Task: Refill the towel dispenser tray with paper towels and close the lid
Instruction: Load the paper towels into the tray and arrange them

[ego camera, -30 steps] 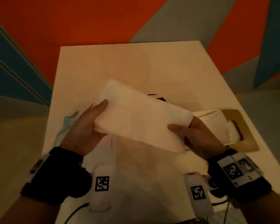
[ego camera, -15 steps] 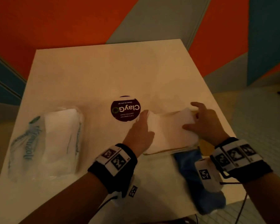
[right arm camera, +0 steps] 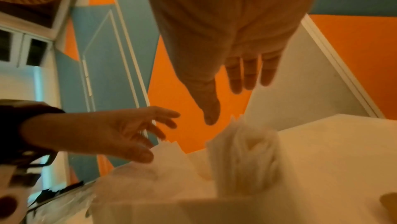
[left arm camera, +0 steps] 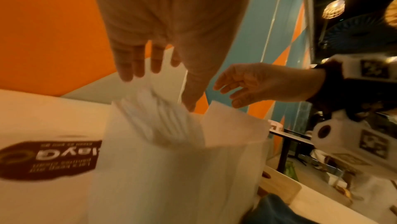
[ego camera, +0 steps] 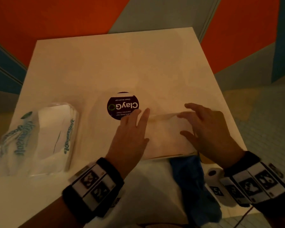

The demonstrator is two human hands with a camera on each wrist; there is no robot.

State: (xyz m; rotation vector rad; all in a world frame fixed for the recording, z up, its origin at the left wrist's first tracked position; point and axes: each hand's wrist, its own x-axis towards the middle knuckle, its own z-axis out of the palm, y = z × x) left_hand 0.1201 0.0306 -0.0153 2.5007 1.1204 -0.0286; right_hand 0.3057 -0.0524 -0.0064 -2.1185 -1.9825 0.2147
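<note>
White table (ego camera: 115,66), square and smooth under warm dim light, backed by walls painted in slanted blocks of orange, blue and grey.

Far left on the table: clear plastic pack of paper towels (ego camera: 44,137) with teal lettering, lying flat, well apart from both hands.

Centre: round dark sticker (ego camera: 123,105) reading "ClayGo", upside down from the head view, stuck flat to the table.

Just right of the sticker: left hand (ego camera: 130,137), fingers straight and spread, gripping nothing, over the left end of a loose stack of white paper towels (ego camera: 164,137). Contact with the stack hard to confirm.

Stack sitting in the wooden dispenser tray (ego camera: 202,159), only slivers of pale wood visible at the near edge and right corner. From the wrist views, folded towel edges standing up ragged and blurred.

Right of the stack: right hand (ego camera: 209,129), fingers loosely spread, holding nothing, hovering at the stack's right end.

Near edge of the table, below the tray: crumpled blue cloth (ego camera: 192,183).

Black wrist bands with square printed markers on both forearms. Pale tiled floor at far right; hanging round lamps and dark furniture beyond, seen from the left wrist.
</note>
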